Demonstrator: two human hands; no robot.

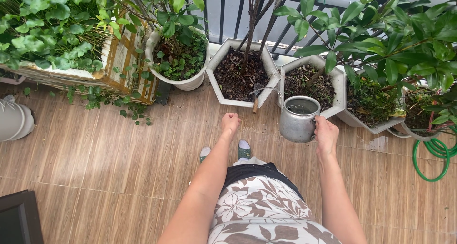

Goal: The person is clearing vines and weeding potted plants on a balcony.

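Water inside the metal watering can [298,120] probably makes it heavy, so the right hand [326,134] grasps its side handle, while the left hand [230,123] is clenched empty.

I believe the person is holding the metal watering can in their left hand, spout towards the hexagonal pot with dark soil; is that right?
Not quite: the head view shows the watering can in the right hand; the left hand is a closed, empty fist. The spout does point towards the hexagonal pot with dark soil.

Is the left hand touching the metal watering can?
Apart. The head view shows the left hand closed as a fist, with bare floor between it and the metal watering can.
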